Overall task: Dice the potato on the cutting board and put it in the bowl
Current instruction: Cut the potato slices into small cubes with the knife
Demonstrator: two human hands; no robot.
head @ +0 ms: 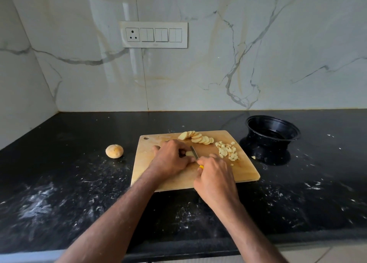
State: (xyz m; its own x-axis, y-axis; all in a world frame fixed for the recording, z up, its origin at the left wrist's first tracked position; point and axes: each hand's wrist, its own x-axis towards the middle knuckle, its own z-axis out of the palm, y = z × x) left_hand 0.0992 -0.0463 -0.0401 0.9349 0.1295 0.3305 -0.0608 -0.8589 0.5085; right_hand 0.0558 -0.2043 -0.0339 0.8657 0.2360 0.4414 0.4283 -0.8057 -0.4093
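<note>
I am seeing the left hand (171,157) pinching a potato piece (189,153) on the cutting board (244,173); the right hand (215,176) is gripping the knife (194,151). Dice (227,150) are lying near the black bowl (273,131).

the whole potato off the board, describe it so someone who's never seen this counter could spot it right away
Start at the light wooden cutting board on the black speckled stone counter, then look just past its left edge. There a round, tan, unpeeled whole potato sits alone on the dark stone. Unlike the pale potato slices and diced pieces on the board, it is uncut.
</note>
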